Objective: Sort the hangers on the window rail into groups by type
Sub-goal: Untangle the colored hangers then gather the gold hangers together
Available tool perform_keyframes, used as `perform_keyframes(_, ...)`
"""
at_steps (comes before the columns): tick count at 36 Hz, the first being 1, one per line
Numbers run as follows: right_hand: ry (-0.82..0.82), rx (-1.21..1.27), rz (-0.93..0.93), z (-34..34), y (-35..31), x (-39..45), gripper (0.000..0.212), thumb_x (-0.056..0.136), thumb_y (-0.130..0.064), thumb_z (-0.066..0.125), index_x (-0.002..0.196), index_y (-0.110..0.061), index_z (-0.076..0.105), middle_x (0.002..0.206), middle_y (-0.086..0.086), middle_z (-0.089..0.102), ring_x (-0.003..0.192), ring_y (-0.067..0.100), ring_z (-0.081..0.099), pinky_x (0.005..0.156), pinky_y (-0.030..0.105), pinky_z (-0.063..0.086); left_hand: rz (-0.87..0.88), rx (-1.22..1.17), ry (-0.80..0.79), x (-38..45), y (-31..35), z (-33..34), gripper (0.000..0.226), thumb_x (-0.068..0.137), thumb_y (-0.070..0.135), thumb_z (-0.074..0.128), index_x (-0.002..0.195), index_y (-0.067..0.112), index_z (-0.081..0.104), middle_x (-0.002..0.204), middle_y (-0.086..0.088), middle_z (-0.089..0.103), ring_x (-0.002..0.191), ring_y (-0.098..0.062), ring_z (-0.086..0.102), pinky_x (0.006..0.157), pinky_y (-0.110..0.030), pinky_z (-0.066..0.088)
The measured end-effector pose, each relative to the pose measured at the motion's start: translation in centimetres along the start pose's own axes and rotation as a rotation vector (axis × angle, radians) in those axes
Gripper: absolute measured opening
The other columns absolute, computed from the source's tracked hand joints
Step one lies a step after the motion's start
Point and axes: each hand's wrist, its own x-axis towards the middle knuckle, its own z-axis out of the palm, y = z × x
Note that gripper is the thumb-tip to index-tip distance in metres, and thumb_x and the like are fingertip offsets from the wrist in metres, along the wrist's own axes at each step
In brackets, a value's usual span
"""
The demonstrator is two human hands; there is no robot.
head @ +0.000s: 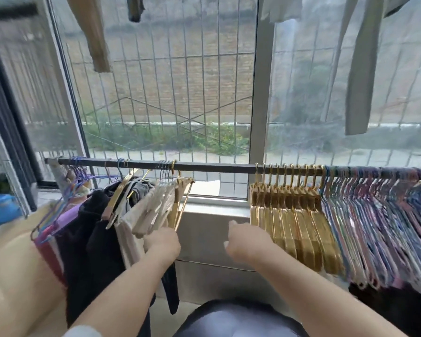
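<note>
Gold bar of a single gold hanger (182,203) slants down to the left hand (162,244), whose fingers curl in at the lower ends of the white hangers (156,203); whether they actually clamp one is hidden behind the knuckles. The right hand (247,242) hangs in the open gap just left of the gold hangers (294,215), fingers loosely bent with the thumb up, holding nothing.

No label or writing can be read anywhere; the frame is motion-blurred.

Along the dark rail (216,167), the gold group sits packed tight, and the thin coloured wire hangers (379,215) fill the rest out to the right edge. Left of the white ones hang dark clothes (93,234) and a few loose wire hangers (66,198) near the rail's left end. Between the left cluster and the gold block the rail is bare, with the grey sill wall (204,229) behind that open stretch.
</note>
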Motion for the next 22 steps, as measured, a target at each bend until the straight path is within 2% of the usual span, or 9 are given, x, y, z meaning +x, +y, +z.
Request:
perform_keyframes(2,-0.002,0.006,-0.004,0.5,0.5,-0.6,0.037,0.101,-0.026,0.045,0.136,-0.014,0.044,0.123,0.01,0.062,0.108,0.032,0.062,0.077,0.038,0.049,0.001,-0.099,0.034,-0.3,0.2,0.0,0.034,0.093,0.028,0.049,0.12,0.012,0.062,0.106,-0.006,0.069,0.094,-0.028,0.065,0.072,-0.034,0.047)
perform_keyframes(5,-0.028,-0.006,-0.015,0.7,1.7,-1.3,0.035,0.103,-0.029,0.044,0.135,-0.015,0.044,0.121,0.009,0.062,0.106,0.031,0.061,0.076,0.038,0.048,-0.03,-0.322,0.068,-0.5,0.9,0.1,0.054,0.093,0.046,0.051,0.133,0.009,0.052,0.108,-0.007,0.069,0.09,-0.027,0.068,0.074,-0.033,0.053)
perform_keyframes(7,-0.022,0.014,-0.024,0.4,2.1,-1.5,0.04,0.104,-0.032,0.045,0.14,-0.016,0.041,0.123,0.009,0.062,0.105,0.03,0.063,0.081,0.038,0.054,-0.049,-0.53,0.073,-0.5,1.1,0.2,0.063,0.092,0.049,0.05,0.141,0.01,0.041,0.106,-0.006,0.069,0.081,-0.025,0.073,0.077,-0.039,0.061)
perform_keyframes(10,-0.021,0.074,-0.025,-0.3,2.1,-1.7,0.049,0.105,-0.036,0.044,0.149,-0.017,0.035,0.134,0.01,0.06,0.113,0.03,0.062,0.091,0.04,0.056,-0.059,-0.757,0.071,-1.3,0.7,-0.2,0.057,0.095,0.044,0.047,0.141,0.011,0.039,0.105,-0.007,0.068,0.074,-0.026,0.075,0.073,-0.039,0.062)
perform_keyframes(12,-0.022,0.113,-0.03,-0.3,1.9,-1.9,0.049,0.105,-0.038,0.044,0.149,-0.018,0.037,0.134,0.009,0.061,0.112,0.029,0.063,0.093,0.04,0.056,-0.032,-0.749,0.119,-2.2,0.0,-0.8,0.05,0.096,0.043,0.047,0.133,0.009,0.046,0.102,-0.006,0.066,0.084,-0.027,0.069,0.075,-0.038,0.057)
perform_keyframes(15,-0.031,0.146,-0.035,0.4,1.8,-2.6,0.048,0.105,-0.041,0.045,0.148,-0.021,0.04,0.136,0.006,0.061,0.114,0.027,0.062,0.095,0.039,0.054,0.001,-0.749,0.175,-2.7,-1.0,-2.0,0.028,0.1,0.035,0.05,0.112,0.011,0.057,0.089,-0.003,0.065,0.075,-0.02,0.063,0.061,-0.032,0.046)
perform_keyframes(17,-0.059,0.152,-0.03,1.0,1.7,-2.9,0.049,0.104,-0.043,0.045,0.149,-0.023,0.04,0.141,0.006,0.058,0.121,0.028,0.059,0.1,0.038,0.052,0.029,-0.713,0.181,-2.7,-1.5,-3.4,0.025,0.101,0.035,0.049,0.108,0.012,0.055,0.09,-0.002,0.067,0.076,-0.019,0.065,0.06,-0.033,0.046)
perform_keyframes(20,-0.095,0.171,-0.02,1.5,0.8,-2.3,0.05,0.103,-0.044,0.046,0.149,-0.025,0.042,0.14,0.005,0.059,0.108,0.022,0.065,0.094,0.035,0.055,0.116,-0.689,0.195,-1.7,-1.9,-5.7,0.026,0.101,0.033,0.049,0.116,0.013,0.058,0.091,-0.001,0.069,0.076,-0.02,0.068,0.065,-0.04,0.056)
perform_keyframes(22,-0.091,0.184,-0.015,1.6,-0.6,-1.4,0.046,0.104,-0.043,0.047,0.147,-0.026,0.045,0.137,0.004,0.06,0.099,0.019,0.066,0.091,0.032,0.055,0.167,-0.664,0.238,-0.7,-2.2,-7.2,0.039,0.101,0.03,0.049,0.137,0.016,0.053,0.097,0.002,0.066,0.071,-0.016,0.064,0.056,-0.033,0.049)
